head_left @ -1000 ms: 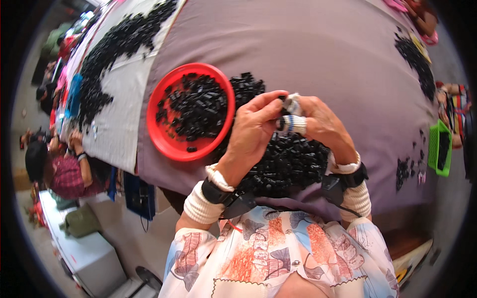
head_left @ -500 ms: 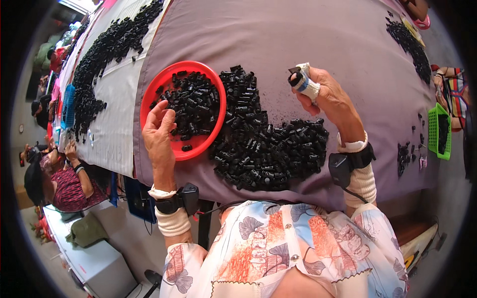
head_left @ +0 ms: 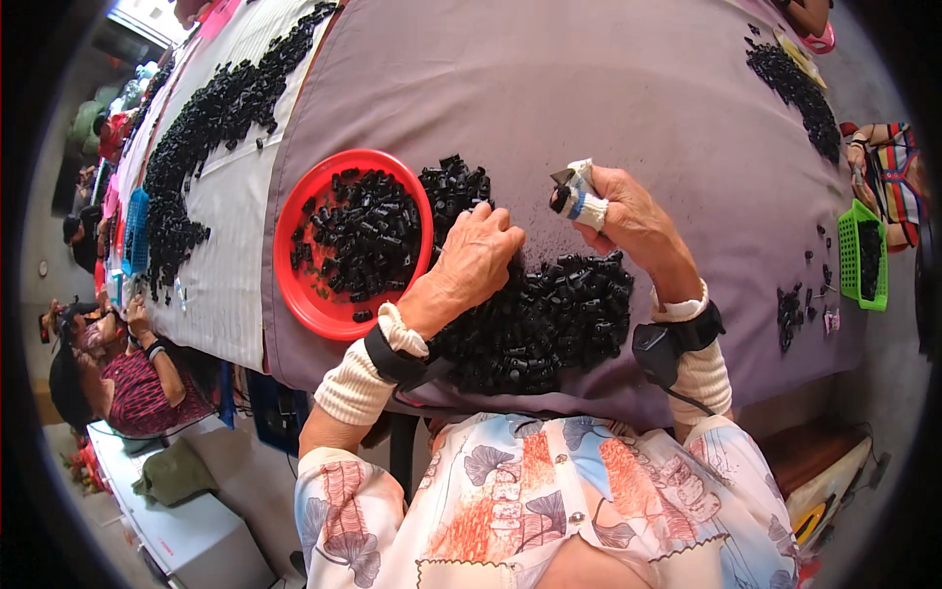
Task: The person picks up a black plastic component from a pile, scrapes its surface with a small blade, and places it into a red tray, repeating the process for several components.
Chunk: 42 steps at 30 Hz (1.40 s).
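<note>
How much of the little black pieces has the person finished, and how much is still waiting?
Done, it seems: a layer of black pieces lies in the red bowl. In hand: the right hand pinches one small black part in taped fingers, while the left hand rests on the black pile. Left: that big pile on the purple cloth.

Left hand point(head_left: 476, 257) on black parts pile point(head_left: 535, 314), right hand point(head_left: 628, 221) raised (pinching one), red bowl point(head_left: 304, 294)

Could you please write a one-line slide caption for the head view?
Left hand reaches into black parts pile beside red dish; right hand holds one.
</note>
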Each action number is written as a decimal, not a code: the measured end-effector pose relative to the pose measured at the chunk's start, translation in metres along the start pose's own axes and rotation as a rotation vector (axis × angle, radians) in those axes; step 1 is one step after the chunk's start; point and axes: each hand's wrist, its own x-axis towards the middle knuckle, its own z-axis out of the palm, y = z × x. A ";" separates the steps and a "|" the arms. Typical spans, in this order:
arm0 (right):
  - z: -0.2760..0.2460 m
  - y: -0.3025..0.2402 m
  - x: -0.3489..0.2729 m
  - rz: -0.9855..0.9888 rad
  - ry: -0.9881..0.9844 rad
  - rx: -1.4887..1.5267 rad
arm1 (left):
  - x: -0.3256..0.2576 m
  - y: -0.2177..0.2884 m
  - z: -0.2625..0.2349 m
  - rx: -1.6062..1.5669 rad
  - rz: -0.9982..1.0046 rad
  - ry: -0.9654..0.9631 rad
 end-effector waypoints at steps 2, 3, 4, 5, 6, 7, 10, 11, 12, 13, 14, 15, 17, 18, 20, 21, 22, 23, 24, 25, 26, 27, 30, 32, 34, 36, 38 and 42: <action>0.002 -0.001 -0.001 0.011 0.001 -0.007 | 0.001 0.000 -0.005 0.032 0.026 -0.080; 0.003 -0.002 -0.002 0.038 0.012 0.018 | 0.002 -0.001 -0.007 0.038 0.034 -0.079; 0.002 -0.002 -0.002 0.033 0.019 0.019 | 0.001 -0.001 -0.007 0.016 0.036 -0.078; 0.002 -0.002 -0.003 0.035 0.012 0.021 | 0.000 -0.001 -0.008 -0.006 0.037 -0.076; 0.001 -0.003 -0.003 0.037 0.005 0.024 | 0.000 -0.001 -0.010 -0.001 0.045 -0.075; 0.001 -0.007 -0.003 0.029 0.006 -0.010 | -0.001 -0.001 -0.012 -0.008 0.054 -0.076; 0.001 0.003 -0.002 0.015 -0.012 0.048 | -0.003 0.001 -0.010 -0.003 0.059 -0.077; 0.001 0.003 -0.002 0.016 -0.001 0.022 | -0.004 0.001 -0.008 -0.010 0.054 -0.070; 0.002 0.002 -0.003 0.014 -0.001 0.021 | -0.005 0.001 -0.008 -0.019 0.048 -0.065; 0.002 0.001 -0.003 0.013 -0.003 0.013 | -0.005 -0.001 -0.009 -0.057 0.052 0.013; 0.004 0.000 -0.003 0.012 -0.006 0.006 | -0.005 -0.004 -0.012 -0.057 0.049 0.014; 0.005 -0.001 -0.003 0.017 -0.007 0.005 | -0.005 -0.006 -0.019 -0.323 -0.066 0.079; 0.008 -0.007 -0.003 0.025 -0.019 -0.018 | -0.005 0.003 -0.037 -0.783 -0.277 0.209; 0.010 -0.010 -0.002 0.028 -0.023 -0.019 | -0.007 0.004 -0.041 -1.023 -0.363 0.235; 0.015 -0.013 0.000 0.056 0.016 0.004 | -0.009 0.011 -0.056 -1.142 -0.404 0.244; 0.018 -0.014 0.002 0.057 0.008 0.001 | -0.009 0.013 -0.061 -1.143 -0.410 0.250; 0.022 -0.015 0.003 0.027 -0.005 0.050 | -0.010 0.015 -0.064 -1.168 -0.412 0.265; 0.025 -0.016 0.004 -0.002 -0.017 0.099 | -0.010 0.016 -0.066 -1.192 -0.414 0.279; 0.027 -0.018 0.005 0.001 -0.020 0.097 | -0.010 0.017 -0.067 -1.196 -0.417 0.281; 0.030 -0.021 0.005 0.012 -0.026 0.091 | -0.010 0.018 -0.067 -1.204 -0.384 0.298; 0.031 -0.022 0.005 0.023 -0.030 0.085 | -0.010 0.019 -0.067 -1.212 -0.350 0.315; 0.031 -0.021 0.004 0.027 -0.029 0.083 | -0.010 0.019 -0.067 -1.217 -0.350 0.314; 0.031 -0.019 0.003 0.011 -0.035 0.103 | -0.010 0.019 -0.068 -1.217 -0.348 0.342; 0.030 -0.017 0.003 0.033 -0.018 0.086 | -0.008 0.021 -0.069 -1.226 -0.337 0.362; 0.031 -0.021 0.003 0.029 -0.038 0.110 | -0.009 0.020 -0.069 -1.231 -0.364 0.379; 0.033 -0.022 0.002 0.027 -0.054 0.134 | -0.010 0.021 -0.068 -1.238 -0.388 0.393; 0.035 -0.019 0.001 0.035 -0.007 0.257 | -0.008 0.024 -0.066 -1.379 -0.387 0.458; 0.039 -0.015 -0.001 0.000 -0.022 0.307 | -0.007 0.025 -0.055 -1.545 -0.388 0.539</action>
